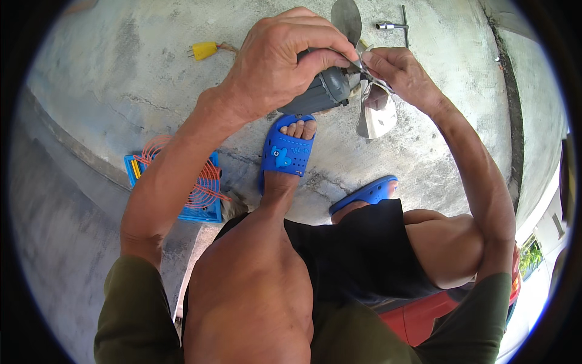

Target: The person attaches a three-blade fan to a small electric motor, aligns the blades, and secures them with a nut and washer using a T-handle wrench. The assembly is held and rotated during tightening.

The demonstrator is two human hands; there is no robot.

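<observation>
A grey motor [321,91] rests on the concrete with a shiny metal fan blade [377,118] at its right end; another vane of it rises at the top. My left hand [282,64] reaches over the motor, its thumb and forefinger pinched on thin metal at the middle of the fan blade. Facing it, my right hand [405,76] is closed with thumb and fingers on the metal edge there. The fingertips nearly meet and hide the hub, so any small part between them cannot be made out.
A T-handle socket wrench [394,26] lies at the far right. On the left are a yellow plug [204,50] and a blue basket [209,213] with an orange wire guard [205,185]. My feet, in blue sandals [290,148], are close to the motor.
</observation>
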